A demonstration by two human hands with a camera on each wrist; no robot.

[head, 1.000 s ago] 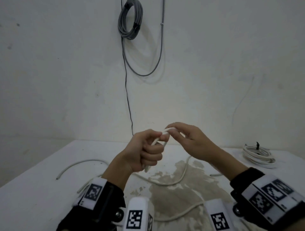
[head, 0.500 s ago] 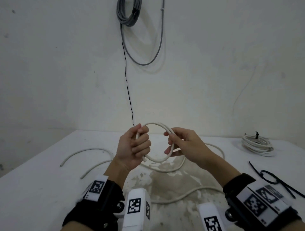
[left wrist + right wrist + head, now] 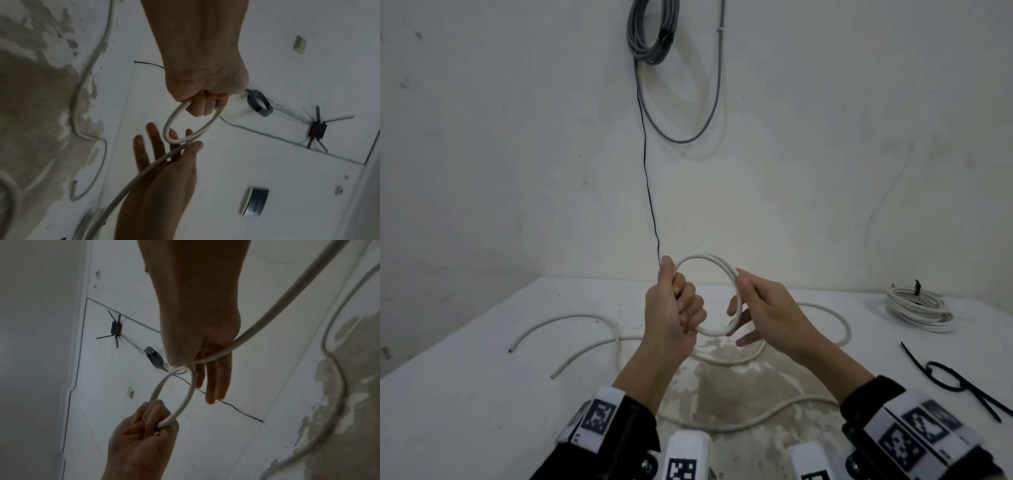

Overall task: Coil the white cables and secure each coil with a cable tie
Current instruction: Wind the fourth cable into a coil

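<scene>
Above the table (image 3: 465,394), a person's left hand (image 3: 671,311) is fisted around one side of a small loop of white cable (image 3: 702,259) while the right hand (image 3: 763,308) pinches the opposite side between thumb and forefinger, its other fingers spread. The cable looks light yet springy; a grip where the 2 turns overlap should stop it uncoiling.
</scene>
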